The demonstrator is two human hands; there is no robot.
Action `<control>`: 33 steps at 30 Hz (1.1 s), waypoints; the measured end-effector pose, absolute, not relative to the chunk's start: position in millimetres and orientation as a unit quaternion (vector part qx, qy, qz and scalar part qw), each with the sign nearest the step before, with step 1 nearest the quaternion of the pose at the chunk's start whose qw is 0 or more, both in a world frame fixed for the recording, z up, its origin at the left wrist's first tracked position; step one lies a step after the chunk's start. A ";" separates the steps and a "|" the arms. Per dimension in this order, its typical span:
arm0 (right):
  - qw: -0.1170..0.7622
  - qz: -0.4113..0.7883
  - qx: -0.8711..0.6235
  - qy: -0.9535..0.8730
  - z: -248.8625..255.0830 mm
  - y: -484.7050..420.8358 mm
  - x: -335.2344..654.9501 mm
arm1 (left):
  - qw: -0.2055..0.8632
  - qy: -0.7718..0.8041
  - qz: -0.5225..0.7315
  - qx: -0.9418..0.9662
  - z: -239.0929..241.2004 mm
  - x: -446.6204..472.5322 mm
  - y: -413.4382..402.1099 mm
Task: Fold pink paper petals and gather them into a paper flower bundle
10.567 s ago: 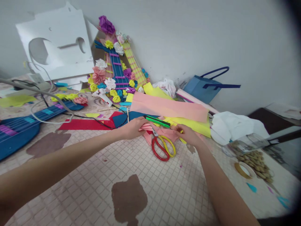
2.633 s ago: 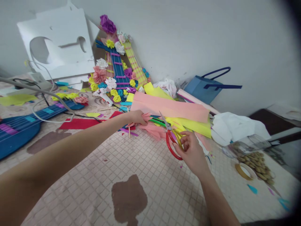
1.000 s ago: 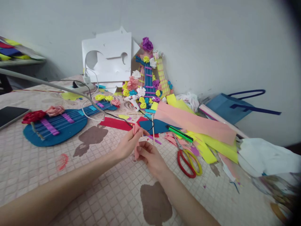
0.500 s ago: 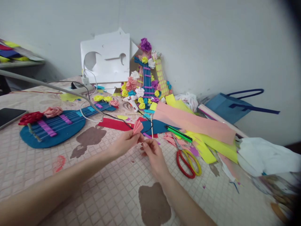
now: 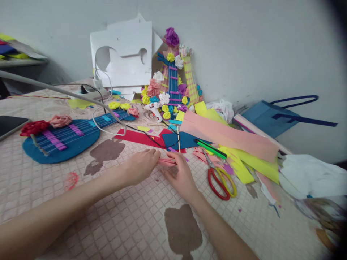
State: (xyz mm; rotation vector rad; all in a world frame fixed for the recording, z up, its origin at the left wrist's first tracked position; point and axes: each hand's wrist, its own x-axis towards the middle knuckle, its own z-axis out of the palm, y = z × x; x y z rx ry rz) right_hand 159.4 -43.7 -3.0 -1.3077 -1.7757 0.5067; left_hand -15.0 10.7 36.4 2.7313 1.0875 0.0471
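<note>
Between my two hands is a small folded piece of pink crepe paper (image 5: 166,162), held low over the tiled-pattern tablecloth. My left hand (image 5: 143,165) is closed on its left end, knuckles up. My right hand (image 5: 180,173) pinches the other end between thumb and fingers. To the left lies a blue paper guitar (image 5: 73,142) with white strings, purple strips and red and pink paper flowers. Right of my hands rest scissors (image 5: 218,180) with one red and one yellow handle, beside a green utility knife (image 5: 211,148).
A white glue gun (image 5: 154,110) stands before decorated paper guitars (image 5: 173,83) at the wall. A pink crepe sheet (image 5: 227,135) and yellow strips (image 5: 241,164) lie right. A white cable (image 5: 81,96) crosses the left side near a phone (image 5: 12,126). A blue bag (image 5: 271,117) sits back right.
The pink paper, upright above my left fingers before, now lies sideways between both hands. My left hand has turned knuckles up, and my right hand has taken hold of the paper's right end.
</note>
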 end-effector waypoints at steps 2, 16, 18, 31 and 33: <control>0.422 0.171 -0.525 -0.719 -2.7 -43.1 157.8 | 0.063 0.346 0.031 0.936 32.2 -13.7 8.7; 0.361 0.190 -0.541 -0.735 -7.4 -41.7 161.6 | 0.212 0.358 0.125 0.901 13.3 -17.3 13.3; 0.406 0.240 -0.536 -0.700 -7.6 -43.8 161.8 | 0.206 0.355 0.131 0.902 10.5 -16.8 13.0; 0.616 0.462 -0.437 -0.465 -20.6 -29.7 153.4 | 0.191 0.350 0.126 0.909 14.7 -13.5 8.5; 0.614 0.462 -0.439 -0.465 -20.2 -29.6 153.1 | 0.186 0.344 0.130 0.911 12.9 -13.7 8.6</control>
